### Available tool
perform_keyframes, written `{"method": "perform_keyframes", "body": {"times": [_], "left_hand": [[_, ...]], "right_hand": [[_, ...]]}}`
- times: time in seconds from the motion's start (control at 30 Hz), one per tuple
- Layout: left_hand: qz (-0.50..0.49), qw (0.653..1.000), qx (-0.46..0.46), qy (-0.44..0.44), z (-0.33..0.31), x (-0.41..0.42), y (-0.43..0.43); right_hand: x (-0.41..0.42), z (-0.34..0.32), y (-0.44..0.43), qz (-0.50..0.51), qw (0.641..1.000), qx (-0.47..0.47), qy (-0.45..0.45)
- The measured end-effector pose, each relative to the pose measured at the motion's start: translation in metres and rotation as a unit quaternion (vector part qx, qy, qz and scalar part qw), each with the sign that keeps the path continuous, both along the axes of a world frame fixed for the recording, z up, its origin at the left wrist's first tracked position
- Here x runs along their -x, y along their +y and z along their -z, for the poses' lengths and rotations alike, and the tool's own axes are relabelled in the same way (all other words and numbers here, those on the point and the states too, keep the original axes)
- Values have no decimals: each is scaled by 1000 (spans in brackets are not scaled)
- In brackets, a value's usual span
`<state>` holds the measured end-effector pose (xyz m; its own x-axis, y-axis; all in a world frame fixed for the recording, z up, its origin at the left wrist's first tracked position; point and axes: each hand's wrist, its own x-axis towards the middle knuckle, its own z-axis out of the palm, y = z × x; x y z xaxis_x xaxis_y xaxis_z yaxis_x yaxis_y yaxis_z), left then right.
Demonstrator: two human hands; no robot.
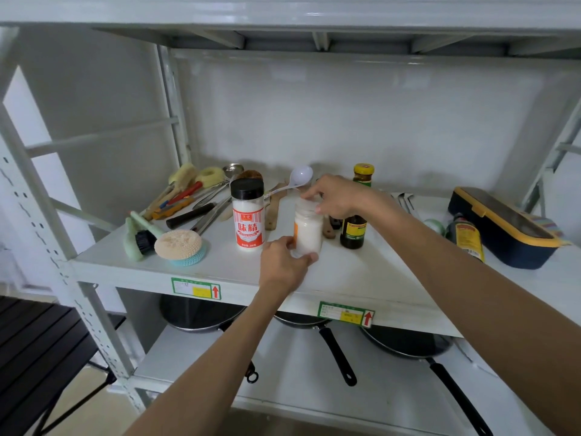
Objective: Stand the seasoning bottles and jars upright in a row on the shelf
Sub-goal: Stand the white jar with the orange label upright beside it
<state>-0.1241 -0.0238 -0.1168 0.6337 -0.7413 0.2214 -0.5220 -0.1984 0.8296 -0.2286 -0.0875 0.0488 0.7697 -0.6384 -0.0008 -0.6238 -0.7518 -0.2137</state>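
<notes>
A clear jar of white powder [308, 232] stands upright on the white shelf [345, 272]. My left hand [283, 265] grips its base and my right hand [333, 196] holds its lid from above. To its left stands a black-capped shaker with a red and white label [248, 215]. To its right a dark sauce bottle [353, 231] stands upright, its upper part hidden behind my right wrist. Behind it a yellow-capped dark bottle [363, 175] is upright near the wall. Another dark bottle with a yellow label [467, 237] lies on its side at the right.
Brushes, a sponge scrubber [179, 245], knives and spoons lie piled at the shelf's left and back. A navy box with yellow trim [503, 228] sits at the right. Frying pans [405, 341] rest on the lower shelf. A black chair [41, 347] stands at the left.
</notes>
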Motion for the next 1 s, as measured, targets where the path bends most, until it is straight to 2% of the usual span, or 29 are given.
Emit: {"method": "perform_keyframes", "body": {"times": [0.17,0.37,0.43,0.53,0.7,0.87,1.0], "left_hand": [[6,1000,-2,5,0,1,0],[4,1000,0,-5,0,1,-1],[4,1000,0,-3,0,2,-1],[5,1000,-4,-1,0,2,0],[-2,1000,-10,-6,1,3,0],[-3,1000,-11,-10,-1,4,1],[-6,1000,-9,-15,-1,4,1]], "right_hand": [[-1,-8,3,-5,998,-9,61],[-11,13,1,11,997,44,-58],[-13,17,5,17,994,88,-66],[-12,14,8,13,992,103,-65],[-6,11,8,-26,993,85,-77],[0,10,4,-45,994,6,-96],[1,6,3,-42,994,-22,-94]]}}
